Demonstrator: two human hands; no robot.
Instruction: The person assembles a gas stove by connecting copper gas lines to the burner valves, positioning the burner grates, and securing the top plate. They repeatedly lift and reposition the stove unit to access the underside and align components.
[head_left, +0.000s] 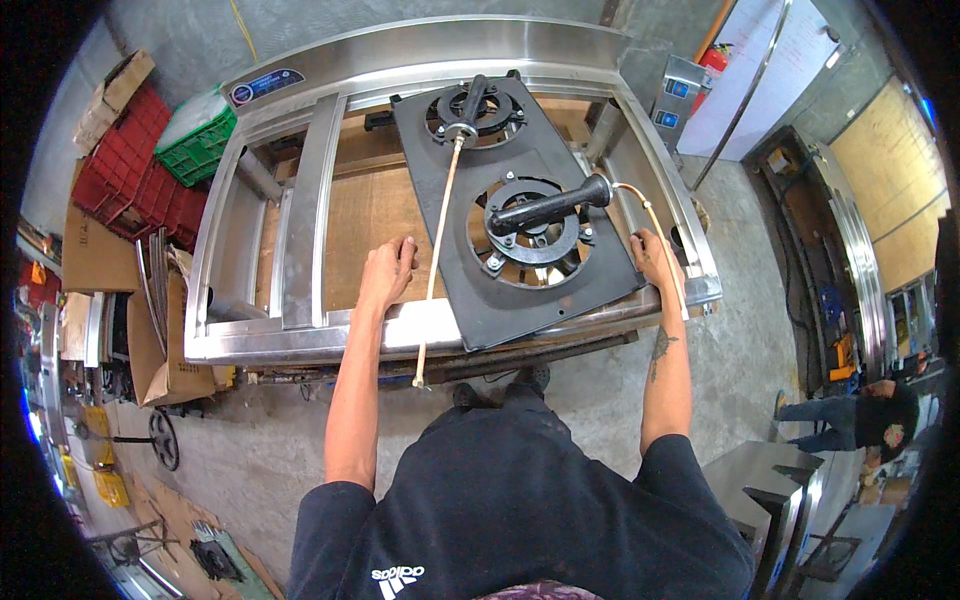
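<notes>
1. Stainless steel stove frame (300, 200): I see it filling the middle of the view, near edge towards me, open bays on its left half showing a wooden board (370, 215) beneath. Bare concrete floor (250, 450) runs along its near side.

2. Black cast burner plate (520, 200): lies on the frame's right half, its near corner overhanging the near rail. Two ring burners, each with a black pipe; thin copper tubes (440, 230) run from them, one past the near edge.

3. Cardboard boxes (95, 255), red crates (130, 170) and a green crate (200, 140): crowded at far left.

4. Oval blue label (265, 87): on the frame's far rail, left.

5. My left hand (388, 270): fingers bent over the plate's left edge, gripping it.

6. My right hand (652, 258): closed on the plate's right edge, beside the curved copper tube.
</notes>
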